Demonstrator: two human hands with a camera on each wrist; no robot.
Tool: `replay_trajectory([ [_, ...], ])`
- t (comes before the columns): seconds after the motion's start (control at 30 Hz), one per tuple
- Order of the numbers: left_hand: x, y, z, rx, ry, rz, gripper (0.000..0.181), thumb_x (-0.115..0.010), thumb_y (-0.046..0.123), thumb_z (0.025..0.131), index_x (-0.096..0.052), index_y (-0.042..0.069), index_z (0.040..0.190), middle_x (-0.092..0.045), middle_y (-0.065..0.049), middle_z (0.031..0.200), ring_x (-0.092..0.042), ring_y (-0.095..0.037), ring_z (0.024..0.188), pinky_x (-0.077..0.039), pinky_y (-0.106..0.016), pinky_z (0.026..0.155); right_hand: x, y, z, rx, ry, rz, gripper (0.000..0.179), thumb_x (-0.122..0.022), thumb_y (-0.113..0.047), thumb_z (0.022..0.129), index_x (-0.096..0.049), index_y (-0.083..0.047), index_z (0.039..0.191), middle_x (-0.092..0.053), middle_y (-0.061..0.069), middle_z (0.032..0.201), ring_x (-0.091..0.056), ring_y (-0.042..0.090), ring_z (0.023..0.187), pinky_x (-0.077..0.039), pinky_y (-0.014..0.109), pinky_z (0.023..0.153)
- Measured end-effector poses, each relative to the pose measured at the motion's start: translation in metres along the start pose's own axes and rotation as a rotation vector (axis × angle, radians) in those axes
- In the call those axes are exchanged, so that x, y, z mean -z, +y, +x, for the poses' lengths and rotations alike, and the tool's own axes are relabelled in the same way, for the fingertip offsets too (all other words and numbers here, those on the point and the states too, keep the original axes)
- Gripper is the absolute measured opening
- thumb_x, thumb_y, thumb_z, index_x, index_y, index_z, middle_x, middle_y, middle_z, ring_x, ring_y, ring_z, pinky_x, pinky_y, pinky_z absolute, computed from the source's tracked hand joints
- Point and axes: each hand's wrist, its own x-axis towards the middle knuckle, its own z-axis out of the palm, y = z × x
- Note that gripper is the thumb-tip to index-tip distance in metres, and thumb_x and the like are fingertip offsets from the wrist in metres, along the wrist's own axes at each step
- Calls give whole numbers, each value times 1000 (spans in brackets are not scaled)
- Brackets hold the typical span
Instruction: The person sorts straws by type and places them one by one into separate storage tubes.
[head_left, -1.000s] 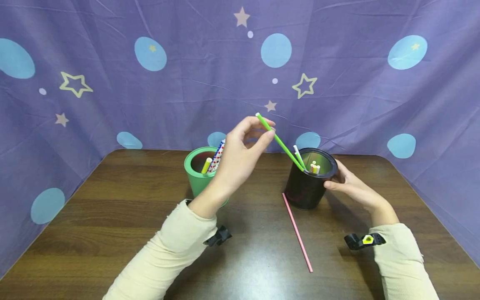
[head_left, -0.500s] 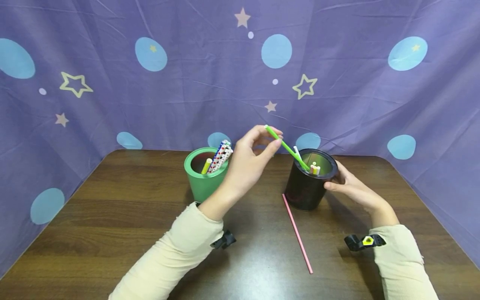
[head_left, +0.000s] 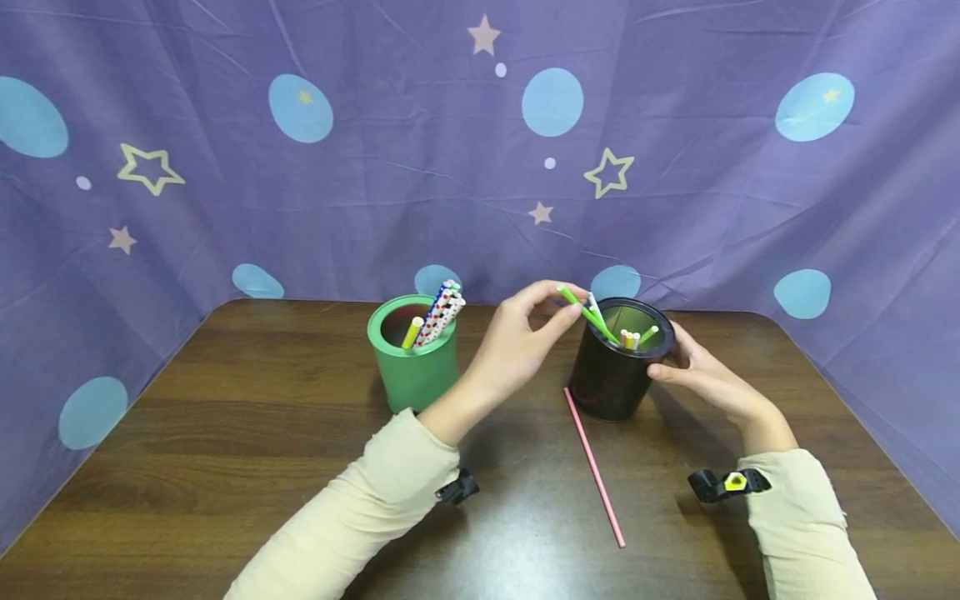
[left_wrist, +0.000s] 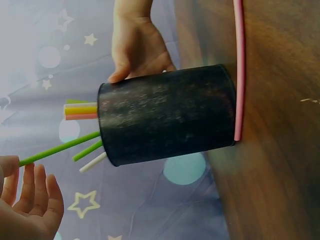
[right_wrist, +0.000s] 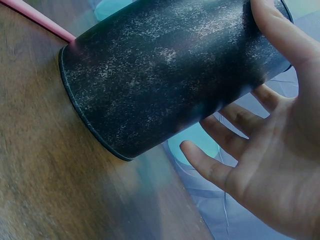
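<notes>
Between thumb and fingertips, my left hand (head_left: 521, 337) pinches the upper end of a green straw (left_wrist: 60, 148). The straw slants down over the rim into the black can (head_left: 609, 385). My right hand (head_left: 701, 375) holds this can from the right, thumb on the near side and fingers reaching behind it. Other straws stand in the can: a white one (left_wrist: 93, 162) and a second green one (left_wrist: 87, 150) beside the held straw, and a yellow one (left_wrist: 82, 109) grouped with several more. Their lower ends are hidden inside.
A green can (head_left: 416, 379) with a yellow straw (head_left: 412, 332) and several dotted straws (head_left: 442, 315) stands left of my left forearm. One pink straw (head_left: 596, 471) lies on the brown table (head_left: 187, 467) by the black can's base. A purple curtain (head_left: 390, 125) hangs behind.
My left hand has moved down and to the right, lowering the green straw deeper into the black can. Inside, a short green end now leans toward the right rim. The right hand stays put.
</notes>
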Motion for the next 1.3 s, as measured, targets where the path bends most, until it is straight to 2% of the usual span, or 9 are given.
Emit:
replay_trajectory([
  [0.33, -3, -8, -3, 2, -37, 39, 24, -64, 10, 97, -69, 5, 119, -69, -4, 115, -61, -7, 96, -49, -25, 88, -2, -4, -2, -28, 13, -26, 77, -60, -6, 95, -13, -4, 156, -32, 25, 150, -41, 6, 125, -39, 16, 95],
  [0.6, -3, -13, -8, 49, -53, 74, 23, -64, 11, 97, -69, 6, 119, -70, -4, 112, -61, -8, 99, -49, -25, 87, -3, -5, -1, -17, 7, -12, 79, -60, -5, 95, -13, -6, 157, -31, 24, 151, -39, 7, 127, -37, 15, 96],
  [0.9, -9, -24, -13, 95, -91, 110, 21, -65, 11, 97, -69, 5, 117, -70, -5, 113, -62, -11, 99, -49, -27, 87, -3, -4, -1, -9, 10, -17, 78, -60, -5, 95, -13, -6, 157, -32, 23, 149, -39, 6, 127, -38, 16, 95],
  [1.1, -16, -36, -18, 182, -119, 121, 20, -66, 11, 96, -69, 6, 115, -70, -5, 112, -64, -14, 101, -49, -29, 90, -3, -2, -1, 6, 8, -7, 76, -60, -4, 95, -15, -4, 156, -36, 18, 146, -42, 5, 124, -39, 17, 95],
  [1.3, -23, -47, -21, 337, -148, 94, 19, -67, 9, 94, -70, 3, 112, -71, -9, 108, -66, -13, 87, -51, -23, 77, -1, -1, -1, 0, 13, -17, 76, -60, -4, 94, -16, -5, 156, -40, 11, 142, -42, 7, 124, -40, 17, 95],
])
